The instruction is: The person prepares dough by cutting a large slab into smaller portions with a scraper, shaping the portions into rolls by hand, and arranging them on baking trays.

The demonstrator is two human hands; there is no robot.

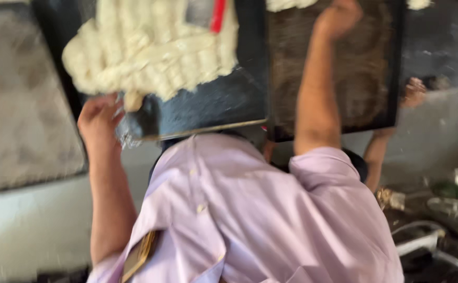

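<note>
Left hand [99, 119] grips dark tray [208, 107] edge (pale dough [150, 52] just beyond fingers); right hand [338, 18] blurred, grip unclear.

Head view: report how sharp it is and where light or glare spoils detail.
Head view: motion blur smears the whole frame; the white dough on the dark tray is blown out, its lumps barely separable; the left hand at the tray corner and the right hand on the second tray show no finger detail; the lilac shirt is softly lit.
</note>
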